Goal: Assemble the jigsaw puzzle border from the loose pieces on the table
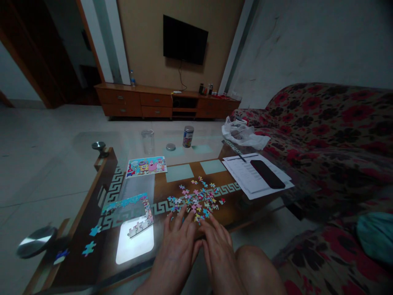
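A loose pile of jigsaw puzzle pieces (196, 198) lies spread on the glass coffee table. At its near edge rests my left hand (178, 241), palm down with the fingers spread. Beside it my right hand (218, 246) also lies palm down, fingers stretched toward the pieces, and the two thumbs come close together. Whether a fingertip presses on a piece I cannot make out. Left of the hands is a partly joined puzzle border (148, 211), with top, right side and part of the bottom connected. A colourful cartoon picture sheet (146, 166) lies beyond it.
Separate puzzle pieces (89, 248) sit at the table's left end. Farther back stand a clear jar (148, 142), a flat lid (170, 146) and a printed can (188, 137). Papers (242, 172), a black phone (267, 174) and a plastic bag (242, 135) occupy the right. A flowered sofa (325, 119) flanks the table.
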Demonstrator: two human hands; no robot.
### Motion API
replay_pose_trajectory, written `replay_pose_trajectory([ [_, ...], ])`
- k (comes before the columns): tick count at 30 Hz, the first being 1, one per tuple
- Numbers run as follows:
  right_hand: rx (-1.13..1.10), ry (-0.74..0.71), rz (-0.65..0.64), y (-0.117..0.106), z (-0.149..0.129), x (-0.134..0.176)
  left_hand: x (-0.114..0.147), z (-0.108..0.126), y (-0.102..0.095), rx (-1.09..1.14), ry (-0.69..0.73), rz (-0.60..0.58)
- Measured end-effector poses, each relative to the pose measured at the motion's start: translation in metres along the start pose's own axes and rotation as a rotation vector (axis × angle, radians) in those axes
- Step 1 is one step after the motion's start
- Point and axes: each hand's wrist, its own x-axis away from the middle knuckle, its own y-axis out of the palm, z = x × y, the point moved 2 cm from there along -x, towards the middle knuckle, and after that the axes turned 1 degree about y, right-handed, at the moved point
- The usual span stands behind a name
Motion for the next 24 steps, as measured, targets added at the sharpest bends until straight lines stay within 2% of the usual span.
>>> replay_pose_trajectory([
  [5,-0.068,-0.014,-0.044,-0.011,0.0,-0.003,-0.006,0.003,0.005,-0.011,0.032,-0.007],
  [10,-0.105,0.084,-0.02,-0.023,0.003,-0.01,-0.004,0.003,0.007,-0.017,0.017,-0.013],
  [12,-0.08,0.118,-0.015,-0.022,0.005,-0.013,-0.004,0.002,0.007,-0.023,-0.002,-0.016],
  [16,0.001,0.148,-0.085,-0.014,0.006,-0.017,-0.005,0.001,0.009,-0.031,0.001,-0.014],
  [20,0.066,0.138,-0.142,-0.011,0.004,-0.019,-0.008,0.0,0.014,-0.042,0.027,-0.013],
  [24,0.064,0.117,-0.131,-0.014,0.005,-0.018,-0.008,-0.002,0.015,-0.049,0.003,-0.016],
])
